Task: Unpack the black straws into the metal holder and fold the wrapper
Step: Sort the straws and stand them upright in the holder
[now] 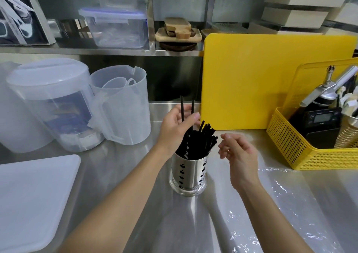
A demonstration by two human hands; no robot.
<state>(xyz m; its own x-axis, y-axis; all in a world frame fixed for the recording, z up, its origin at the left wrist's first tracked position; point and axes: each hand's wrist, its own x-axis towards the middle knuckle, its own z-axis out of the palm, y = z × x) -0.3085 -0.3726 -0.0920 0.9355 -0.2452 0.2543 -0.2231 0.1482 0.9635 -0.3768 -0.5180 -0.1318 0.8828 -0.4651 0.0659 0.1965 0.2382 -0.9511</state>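
Note:
A shiny perforated metal holder [187, 175] stands on the steel counter in the middle. Several black straws [201, 138] stick out of it, leaning right. My left hand [175, 126] is above the holder's left side, its fingers closed around two upright black straws [182, 107] that rise higher than the rest. My right hand [237, 152] hovers just right of the straws, fingers loosely curled and apart, holding nothing. The clear plastic wrapper [290, 204] lies flat and crinkled on the counter at the right, under my right forearm.
A yellow cutting board [271, 78] leans behind the holder. A yellow mesh basket [286, 146] with tools sits at right. Clear plastic jugs [120, 105] stand at left, a white board [33, 198] at the near left. Shelves with boxes run along the back.

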